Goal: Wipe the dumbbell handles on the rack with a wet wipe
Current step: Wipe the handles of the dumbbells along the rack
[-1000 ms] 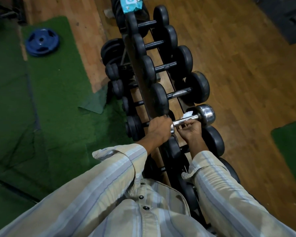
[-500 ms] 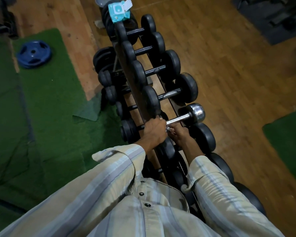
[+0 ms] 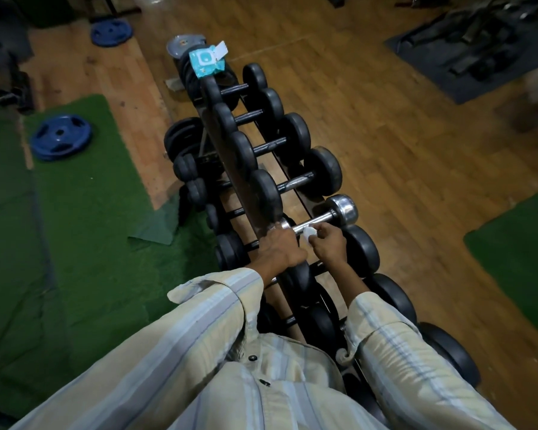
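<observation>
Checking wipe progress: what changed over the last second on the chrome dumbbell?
The right hand slid the wet wipe along the chrome dumbbell handle: out near the right head, in toward the left hand, now partway back out. The left hand stayed gripping the inner end. The wipes pack stayed atop the rack.

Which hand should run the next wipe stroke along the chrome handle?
Right. The right hand already pinches the wet wipe against the chrome dumbbell's handle. The left hand grips the inner end, steadying it.
</observation>
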{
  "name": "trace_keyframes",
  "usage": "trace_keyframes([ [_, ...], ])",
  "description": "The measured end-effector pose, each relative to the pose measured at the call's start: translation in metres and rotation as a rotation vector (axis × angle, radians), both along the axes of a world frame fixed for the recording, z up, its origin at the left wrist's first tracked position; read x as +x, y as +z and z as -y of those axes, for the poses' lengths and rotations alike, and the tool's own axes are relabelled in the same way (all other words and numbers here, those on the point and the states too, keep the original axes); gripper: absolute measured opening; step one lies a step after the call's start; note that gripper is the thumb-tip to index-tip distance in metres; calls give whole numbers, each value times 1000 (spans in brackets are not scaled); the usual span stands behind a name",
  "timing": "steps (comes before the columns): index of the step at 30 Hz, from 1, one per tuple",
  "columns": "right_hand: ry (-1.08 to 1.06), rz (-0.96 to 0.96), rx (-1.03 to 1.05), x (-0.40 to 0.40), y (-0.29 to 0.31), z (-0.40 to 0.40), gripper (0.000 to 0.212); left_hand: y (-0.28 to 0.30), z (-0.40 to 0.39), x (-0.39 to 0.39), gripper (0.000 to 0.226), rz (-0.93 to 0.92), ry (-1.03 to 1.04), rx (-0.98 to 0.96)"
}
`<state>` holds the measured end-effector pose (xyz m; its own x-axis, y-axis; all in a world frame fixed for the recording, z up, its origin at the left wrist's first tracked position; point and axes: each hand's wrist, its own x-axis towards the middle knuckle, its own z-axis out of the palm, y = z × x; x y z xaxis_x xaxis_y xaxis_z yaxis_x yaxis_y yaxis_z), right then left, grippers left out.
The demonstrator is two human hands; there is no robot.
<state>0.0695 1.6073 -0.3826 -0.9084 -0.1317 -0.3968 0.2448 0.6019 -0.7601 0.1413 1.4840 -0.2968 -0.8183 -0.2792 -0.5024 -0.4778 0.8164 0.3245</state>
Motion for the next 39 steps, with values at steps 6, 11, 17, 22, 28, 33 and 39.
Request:
trace_keyframes([
  [6, 257, -113, -42, 11, 12, -15, 12, 6, -9, 13, 93, 121, -61, 34],
  [11, 382, -132, 17, 18, 17, -27, 11, -4, -10, 20, 139, 195, -161, -17],
  [17, 764, -11, 253, 23, 29, -27, 17, -9, -19, 25, 135, 169, -132, -55],
  [22, 803, 22, 251, 15, 31, -37, 19, -3, -29, 21, 112, 200, -103, -73],
  [28, 698, 51, 113, 18, 26, -60, 16, -1, -35, 19, 112, 208, -59, -87],
  [33, 572, 76, -3, 32, 22, -75, 10, -4, -38, 15, 108, 225, -26, -87],
  [39, 243, 8, 8, 59, 7, -70, 12, -11, -37, 8, 95, 254, 5, -56],
])
